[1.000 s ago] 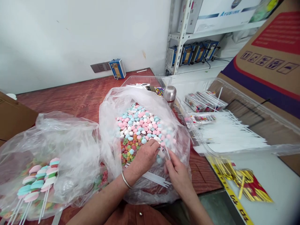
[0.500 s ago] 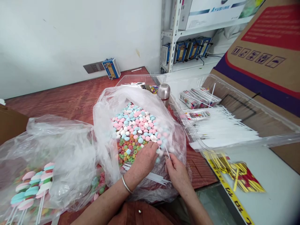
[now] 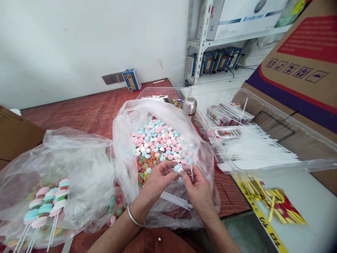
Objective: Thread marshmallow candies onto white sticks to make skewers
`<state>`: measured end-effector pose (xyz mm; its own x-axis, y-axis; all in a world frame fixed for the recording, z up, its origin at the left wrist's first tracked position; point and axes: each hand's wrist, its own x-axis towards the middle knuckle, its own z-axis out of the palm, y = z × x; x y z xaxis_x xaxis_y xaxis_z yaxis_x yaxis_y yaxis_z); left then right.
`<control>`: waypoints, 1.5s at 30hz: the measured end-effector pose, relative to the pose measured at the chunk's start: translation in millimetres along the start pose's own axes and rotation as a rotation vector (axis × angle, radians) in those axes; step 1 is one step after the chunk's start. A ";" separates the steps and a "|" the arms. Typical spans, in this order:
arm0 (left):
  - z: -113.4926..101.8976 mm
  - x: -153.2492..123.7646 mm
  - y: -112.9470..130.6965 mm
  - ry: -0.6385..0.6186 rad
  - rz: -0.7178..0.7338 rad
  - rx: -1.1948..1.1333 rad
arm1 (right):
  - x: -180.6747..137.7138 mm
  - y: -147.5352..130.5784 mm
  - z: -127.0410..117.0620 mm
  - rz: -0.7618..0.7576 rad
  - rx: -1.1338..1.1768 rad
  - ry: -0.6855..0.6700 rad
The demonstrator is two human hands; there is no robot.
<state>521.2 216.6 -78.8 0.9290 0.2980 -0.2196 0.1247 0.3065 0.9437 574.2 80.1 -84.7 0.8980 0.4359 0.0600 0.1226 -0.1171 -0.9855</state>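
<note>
Over the open plastic bag point(image 3: 123, 140), my left hand point(image 3: 161, 178) pinches a small white marshmallow point(image 3: 180, 170) at its fingertips. Close beside it, my right hand point(image 3: 197, 186) is closed with a thin white stick point(image 3: 192, 173) standing up between its fingers. The right thumb also meets the white marshmallow. Pink, blue and white marshmallows point(image 3: 158, 138) fill the bag's mouth, with colourful gummy rings point(image 3: 143, 165) in front. Several white sticks point(image 3: 176, 200) lie on the plastic just below my hands.
Finished marshmallow skewers point(image 3: 44, 207) rest on another plastic bag at the left. A steel flask point(image 3: 190, 106) stands behind the candy bag. To the right, a clear tray point(image 3: 310, 163) holds many white sticks point(image 3: 258, 147). Gold twist ties point(image 3: 284, 207) lie nearer, beside a cardboard box point(image 3: 295, 84).
My left hand has lifted from the marshmallow pile with a white one. Both hands have come together, and the stick in my right hand now stands more upright. The view has shifted slightly left.
</note>
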 end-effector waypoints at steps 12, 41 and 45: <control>-6.8 -1.5 -6.0 0.252 -0.021 -0.165 | -11.4 -15.2 1.7 -0.024 -0.203 -0.103; -14.1 -10.2 -12.4 0.204 0.106 0.028 | -37.6 -23.4 14.2 0.293 -0.053 -0.389; -8.0 -22.0 -23.3 0.194 0.104 0.131 | -37.4 -13.6 17.5 0.265 -0.111 -0.371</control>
<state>495.1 210.1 -98.0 0.8566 0.4934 -0.1509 0.0878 0.1488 0.9850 531.5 81.0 -76.3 0.6955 0.6652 -0.2717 -0.0275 -0.3533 -0.9351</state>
